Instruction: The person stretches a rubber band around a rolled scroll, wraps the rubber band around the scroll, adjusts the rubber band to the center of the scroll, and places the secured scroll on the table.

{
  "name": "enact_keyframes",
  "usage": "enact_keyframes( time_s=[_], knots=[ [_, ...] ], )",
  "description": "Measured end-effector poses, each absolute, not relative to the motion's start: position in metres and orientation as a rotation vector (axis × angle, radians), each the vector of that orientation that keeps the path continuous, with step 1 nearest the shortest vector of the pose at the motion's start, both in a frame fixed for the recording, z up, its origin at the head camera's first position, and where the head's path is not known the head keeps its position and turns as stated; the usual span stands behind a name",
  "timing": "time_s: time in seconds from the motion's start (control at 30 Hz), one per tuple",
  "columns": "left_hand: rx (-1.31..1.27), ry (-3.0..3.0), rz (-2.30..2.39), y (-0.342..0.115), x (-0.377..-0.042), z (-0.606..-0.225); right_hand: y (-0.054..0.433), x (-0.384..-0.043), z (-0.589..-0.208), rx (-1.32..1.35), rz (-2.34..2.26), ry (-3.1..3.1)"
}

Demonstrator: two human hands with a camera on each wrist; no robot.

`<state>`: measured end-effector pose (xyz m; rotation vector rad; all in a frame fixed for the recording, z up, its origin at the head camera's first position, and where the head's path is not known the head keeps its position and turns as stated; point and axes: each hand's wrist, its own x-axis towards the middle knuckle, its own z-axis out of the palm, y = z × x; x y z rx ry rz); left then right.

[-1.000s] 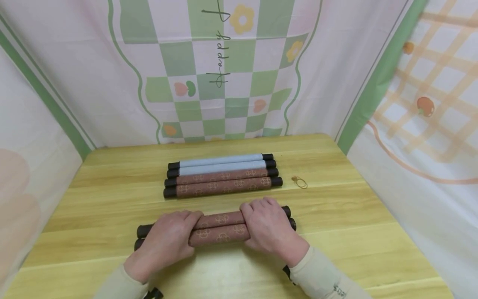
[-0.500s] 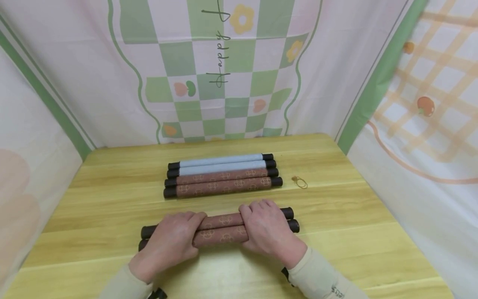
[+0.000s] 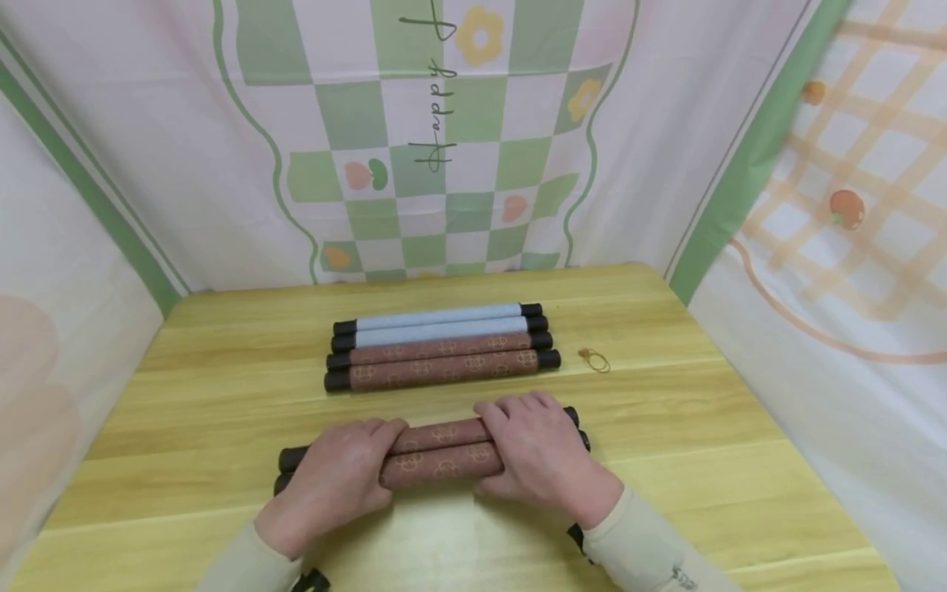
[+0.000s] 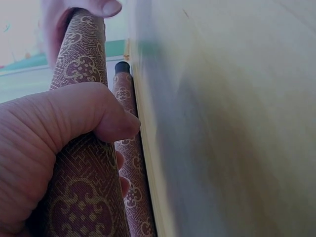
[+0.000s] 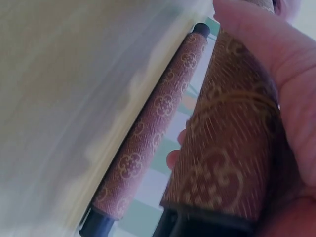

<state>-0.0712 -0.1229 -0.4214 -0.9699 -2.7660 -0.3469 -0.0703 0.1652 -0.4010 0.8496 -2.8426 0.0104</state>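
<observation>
Two brown scrolls (image 3: 442, 470) with gold floral patterns and black end knobs lie side by side near the front, held by both hands. My left hand (image 3: 336, 469) grips them toward the left end, thumb on the near side and fingers over the far side. Toward the other end, my right hand (image 3: 543, 452) grips the pair the same way, covering most of that part. In the right wrist view, a thin elastic band (image 5: 232, 97) circles the held scroll close to the right thumb. Black knobs (image 3: 293, 458) stick out past the left hand.
Behind the hands, two light blue scrolls (image 3: 440, 323) and two brown scrolls (image 3: 444, 369) lie in a parallel row on the wooden table (image 3: 177, 395). A loose elastic band (image 3: 595, 360) lies to their right. Printed curtains (image 3: 473, 123) enclose the table's back and sides.
The held pair has shifted slightly right overall. In the last half second my right hand has slid right along the scrolls, covering more of the right knobs. The back row stays put.
</observation>
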Motion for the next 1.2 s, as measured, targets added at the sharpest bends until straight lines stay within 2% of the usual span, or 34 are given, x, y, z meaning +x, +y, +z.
enact_keyframes(
  time_s=[0.47, 1.2],
  knots=[
    [-0.939, -2.776, -0.324, -0.128, -0.07, -0.416, 0.181, -0.075, -0.396, 0.761, -0.081, -2.936],
    [-0.928, -2.756, -0.293, -0.125, -0.067, -0.413, 0.174, -0.075, -0.408, 0.79, -0.114, -2.788]
  ],
)
